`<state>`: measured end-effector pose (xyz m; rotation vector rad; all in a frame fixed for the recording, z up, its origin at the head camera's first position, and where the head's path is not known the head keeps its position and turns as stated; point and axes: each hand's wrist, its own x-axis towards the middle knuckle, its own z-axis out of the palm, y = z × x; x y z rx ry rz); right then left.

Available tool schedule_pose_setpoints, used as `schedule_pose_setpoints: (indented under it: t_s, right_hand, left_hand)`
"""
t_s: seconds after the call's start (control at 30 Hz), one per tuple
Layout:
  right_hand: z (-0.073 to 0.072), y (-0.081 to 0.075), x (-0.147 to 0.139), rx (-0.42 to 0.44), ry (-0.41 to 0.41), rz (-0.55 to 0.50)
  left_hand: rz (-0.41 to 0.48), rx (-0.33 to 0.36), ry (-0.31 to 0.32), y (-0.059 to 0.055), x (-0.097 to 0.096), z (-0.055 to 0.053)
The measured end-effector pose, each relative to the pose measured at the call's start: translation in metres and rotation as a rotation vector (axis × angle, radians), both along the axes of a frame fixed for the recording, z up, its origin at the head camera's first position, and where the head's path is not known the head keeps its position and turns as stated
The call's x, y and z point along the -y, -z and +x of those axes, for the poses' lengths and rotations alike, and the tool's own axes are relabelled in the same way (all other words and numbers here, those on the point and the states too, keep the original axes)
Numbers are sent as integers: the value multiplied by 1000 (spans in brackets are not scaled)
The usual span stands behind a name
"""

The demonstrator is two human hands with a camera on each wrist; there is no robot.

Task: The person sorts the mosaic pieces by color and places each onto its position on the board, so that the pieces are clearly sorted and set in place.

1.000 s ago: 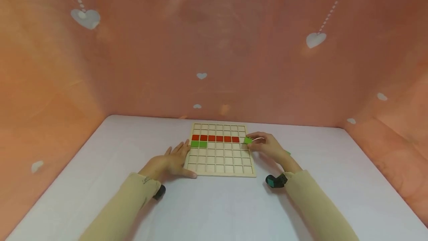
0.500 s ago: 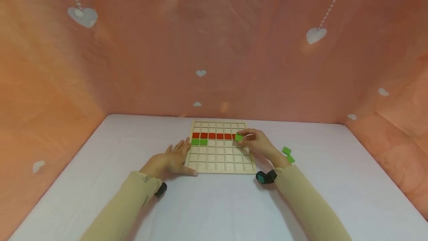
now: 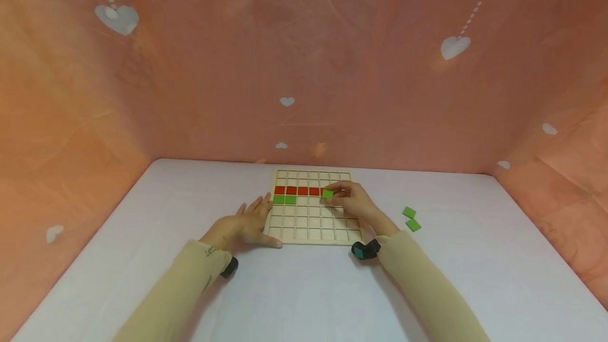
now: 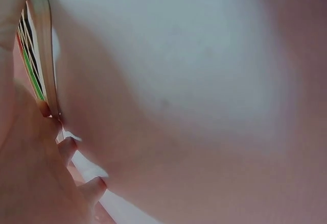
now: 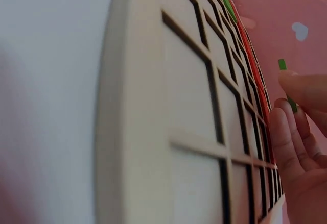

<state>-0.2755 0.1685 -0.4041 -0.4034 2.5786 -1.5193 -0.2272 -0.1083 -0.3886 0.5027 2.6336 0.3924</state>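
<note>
A wooden grid board [image 3: 314, 234] lies on the white table, with a row of red square tiles [image 3: 292, 190] across it. Just below that row, two green square tiles [image 3: 285, 200] fill the leftmost cells. My right hand [image 3: 356, 203] pinches another green tile [image 3: 327, 193] between thumb and fingers, over the board's right half. In the right wrist view this green tile [image 5: 292, 104] shows edge-on, above the board's surface. My left hand [image 3: 247, 226] rests with spread fingers at the board's left edge, its thumb at the near left corner.
Two loose green tiles [image 3: 411, 218] lie on the table to the right of the board. A pink fabric backdrop [image 3: 304, 67] with pale hearts stands behind and at both sides. Dark wrist cameras [image 3: 366, 250] sit under the sleeve cuffs.
My right hand has moved left across the board with the green tile, from its right edge inward. The two loose green tiles have come into full view. The left hand has stayed put.
</note>
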Motion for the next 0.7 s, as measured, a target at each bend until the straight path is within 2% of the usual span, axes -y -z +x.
schedule_pose_setpoints:
  t_s: [0.2,0.33,0.57,0.7]
  right_hand:
    - [1,-1,5,-24,-9,18]
    - [1,-2,10,-31,-14,26]
    - [0,5,23,1,-31,17]
    - [2,4,32,-8,-40,26]
  left_hand:
    - [-25,-5,45,-2,-2,-7]
    - [-41,0,50,-3,-5,-8]
    - [-14,20,5,1,-4,-4]
    - [-22,5,-6,4,-1,-3]
